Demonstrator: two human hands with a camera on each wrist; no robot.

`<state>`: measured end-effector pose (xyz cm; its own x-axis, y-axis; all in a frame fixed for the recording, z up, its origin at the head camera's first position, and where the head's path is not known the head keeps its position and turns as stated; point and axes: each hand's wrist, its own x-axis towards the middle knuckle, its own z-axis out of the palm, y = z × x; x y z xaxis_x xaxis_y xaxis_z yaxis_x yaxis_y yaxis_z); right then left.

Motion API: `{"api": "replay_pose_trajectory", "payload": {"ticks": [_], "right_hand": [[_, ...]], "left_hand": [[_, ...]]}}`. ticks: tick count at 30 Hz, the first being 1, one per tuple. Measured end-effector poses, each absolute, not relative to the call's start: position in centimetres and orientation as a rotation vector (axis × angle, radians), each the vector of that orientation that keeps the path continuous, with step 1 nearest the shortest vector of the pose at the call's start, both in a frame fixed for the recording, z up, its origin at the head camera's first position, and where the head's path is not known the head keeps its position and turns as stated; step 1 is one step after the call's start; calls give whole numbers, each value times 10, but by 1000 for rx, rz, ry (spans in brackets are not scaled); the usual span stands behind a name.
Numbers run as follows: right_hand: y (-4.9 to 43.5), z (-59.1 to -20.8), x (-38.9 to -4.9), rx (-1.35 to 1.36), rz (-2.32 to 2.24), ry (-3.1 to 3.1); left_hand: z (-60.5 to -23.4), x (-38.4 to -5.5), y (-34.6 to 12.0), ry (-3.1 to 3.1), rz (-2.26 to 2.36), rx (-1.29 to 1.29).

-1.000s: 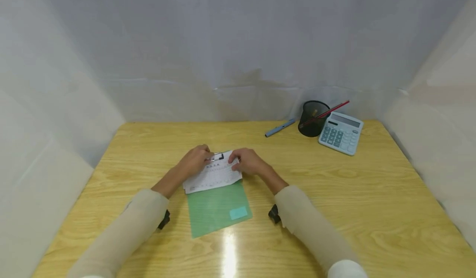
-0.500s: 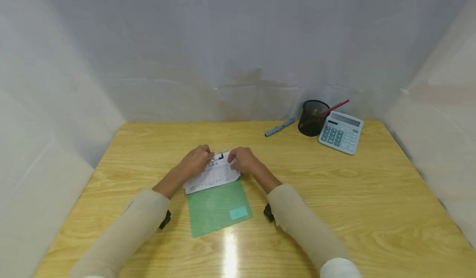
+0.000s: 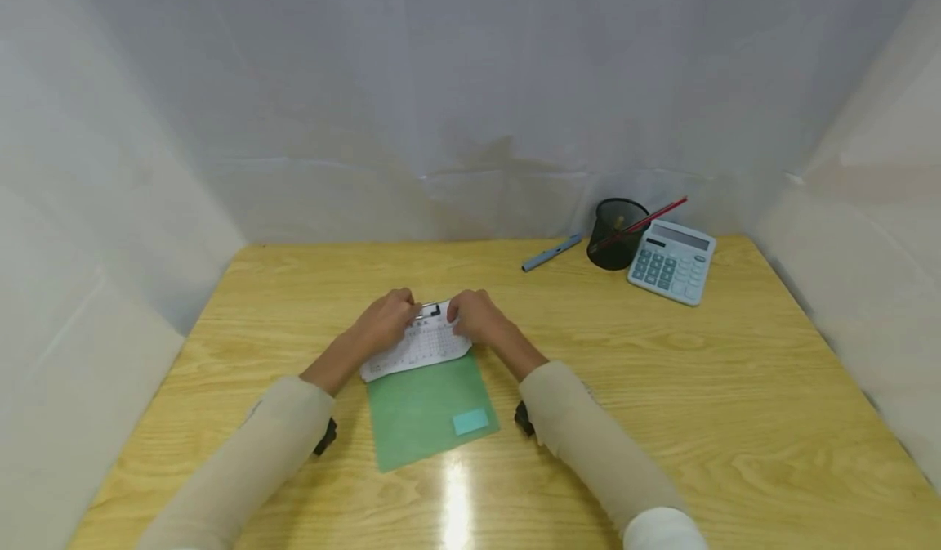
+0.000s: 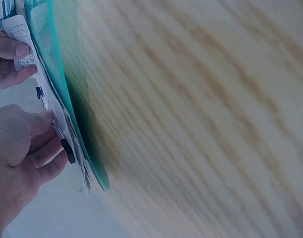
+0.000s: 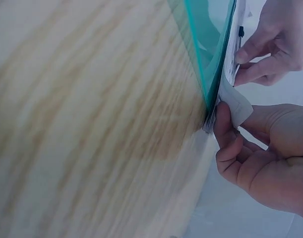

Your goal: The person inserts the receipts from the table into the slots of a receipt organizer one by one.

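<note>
A green translucent clip folder (image 3: 430, 415) lies on the table in the head view, a light blue label at its lower right. White printed sheets (image 3: 422, 350) with a grid cover its upper part. At the top edge, my left hand (image 3: 385, 321) pinches the wire clip (image 3: 428, 311), whose black ends also show in the left wrist view. My right hand (image 3: 476, 317) holds the upper right of the sheets. Seen from the right wrist, a paper corner (image 5: 235, 104) curls up between the thumb and fingers of the right hand (image 5: 270, 153). How firmly the clip bites is hidden.
Toward the back right stand a black mesh pen cup (image 3: 617, 235) with a red pencil (image 3: 657, 215) and a light blue calculator (image 3: 672, 262) beside it. A blue pen (image 3: 551, 253) lies left of the cup. Pale sheeting (image 3: 470, 109) rises behind the wooden table (image 3: 706, 419).
My right hand has shifted slightly left, and the right edge of the sheets has moved left with it. The left hand stays at the clip.
</note>
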<state>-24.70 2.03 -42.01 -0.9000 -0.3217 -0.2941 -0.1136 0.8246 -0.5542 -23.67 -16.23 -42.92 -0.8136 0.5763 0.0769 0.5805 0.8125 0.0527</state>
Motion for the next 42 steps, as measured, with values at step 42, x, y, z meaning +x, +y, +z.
{"api": "replay_pose_trajectory", "payload": {"ticks": [42], "right_hand": [[60,-427,-246,-322,-785,2842]], "left_hand": [[-431,-239,-162,-3060,-394,-786]]}}
